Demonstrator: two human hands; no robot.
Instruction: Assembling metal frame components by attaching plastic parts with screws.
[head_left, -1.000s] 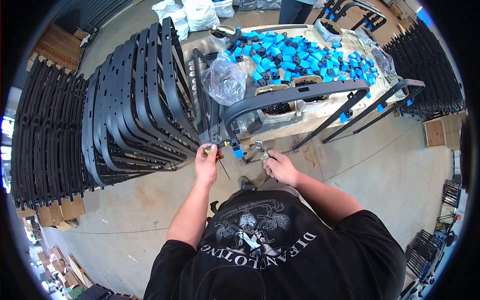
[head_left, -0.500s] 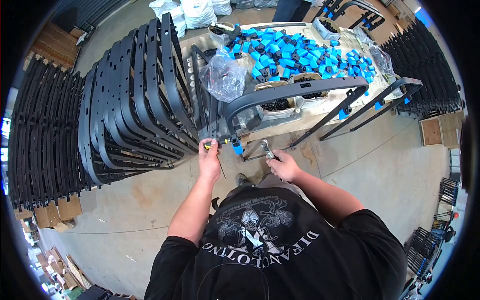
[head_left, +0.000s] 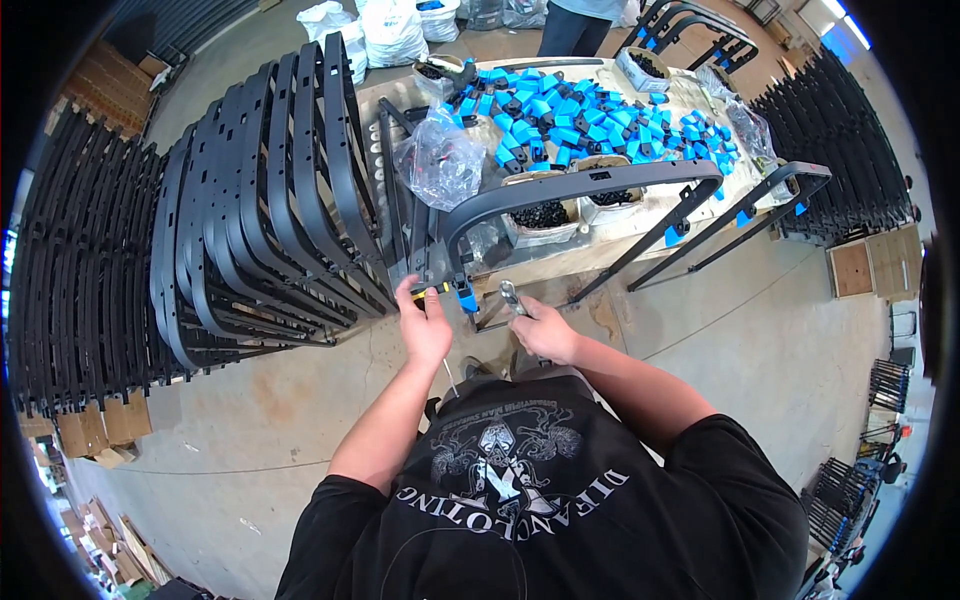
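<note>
My left hand (head_left: pixel 425 325) is closed round a hand tool (head_left: pixel 430 292) with a yellow-and-black handle. A thin metal rod shows below this hand; whether it belongs to the same tool I cannot tell. Just right of the handle is a blue corner piece (head_left: pixel 466 297) on the lower end of a black curved metal frame (head_left: pixel 590 183), which stands at the table's near edge. My right hand (head_left: pixel 545 332) grips a silver metal hand tool (head_left: pixel 510 294) with a rounded head, its exact kind unclear. That head is a little right of the blue piece, apart from it.
The table (head_left: pixel 480 170) bears a heap of blue-and-black parts (head_left: pixel 570 115), containers of small black parts (head_left: pixel 540 214) and a clear plastic bag (head_left: pixel 442 165). Stacked black frames (head_left: pixel 270 190) stand at left. A second frame (head_left: pixel 750 205) leans at right. Another person (head_left: pixel 572 30) stands beyond the table.
Both hands have shifted slightly; the right hand and its silver tool have come left, nearer the blue corner piece. My left index finger has lifted. The person beyond the table shows more.
</note>
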